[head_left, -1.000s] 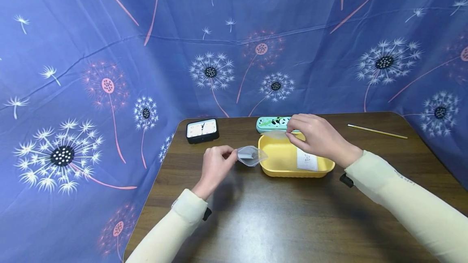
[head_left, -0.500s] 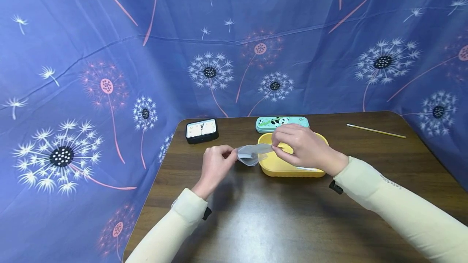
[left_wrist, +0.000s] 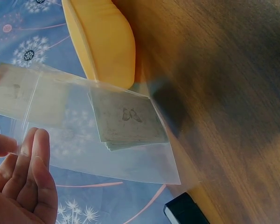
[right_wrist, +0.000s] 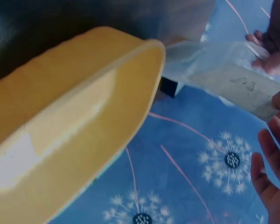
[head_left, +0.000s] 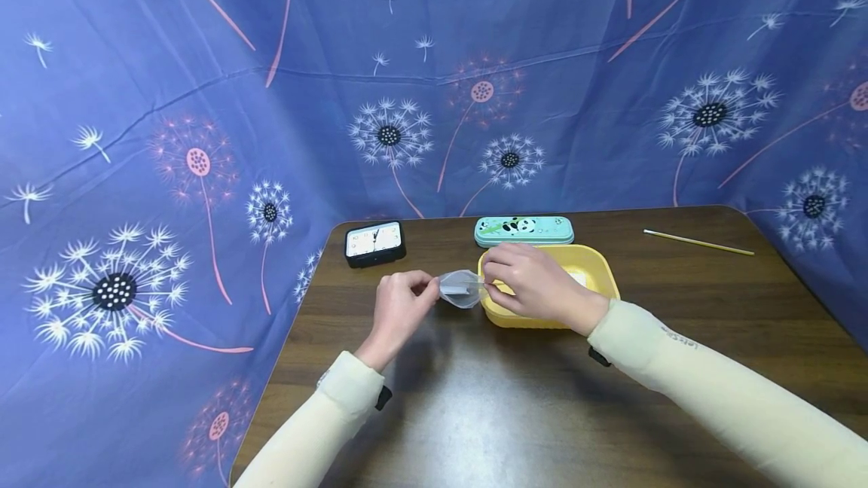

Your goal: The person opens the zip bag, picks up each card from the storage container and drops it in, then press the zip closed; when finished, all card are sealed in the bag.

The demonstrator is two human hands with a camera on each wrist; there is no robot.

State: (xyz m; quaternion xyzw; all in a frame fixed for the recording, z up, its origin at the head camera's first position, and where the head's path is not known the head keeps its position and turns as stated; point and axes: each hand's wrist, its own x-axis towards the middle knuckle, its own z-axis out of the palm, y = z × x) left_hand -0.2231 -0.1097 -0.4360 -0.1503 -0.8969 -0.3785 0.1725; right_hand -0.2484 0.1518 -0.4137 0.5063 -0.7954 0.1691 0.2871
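Note:
My left hand (head_left: 401, 311) pinches the edge of a clear plastic bag (left_wrist: 79, 158) and holds it up with its mouth spread. Near the bag's bottom lies a small stack of paper cards (left_wrist: 126, 116), the front one bearing a butterfly-like drawing. With thumb and fingers my right hand (head_left: 536, 285) pinches another paper card (right_wrist: 242, 91) at one end, and the rest of it reaches into the bag's mouth. Below my right hand stands the yellow plastic basket (head_left: 600, 266), partly hidden by the hand. White paper (head_left: 579, 277) shows inside it.
Behind the basket lies a mint pencil case (head_left: 524, 230) with a panda print. A black-framed clock (head_left: 374, 243) sits at the back left of the wooden table (head_left: 434, 413). To the right rests a thin yellow pencil (head_left: 698, 242). A blue dandelion-print cloth (head_left: 325, 141) hangs behind.
My right hand has moved left and down from over the basket, bringing the paper card to the bag's mouth. My left hand and the bag have stayed in place.

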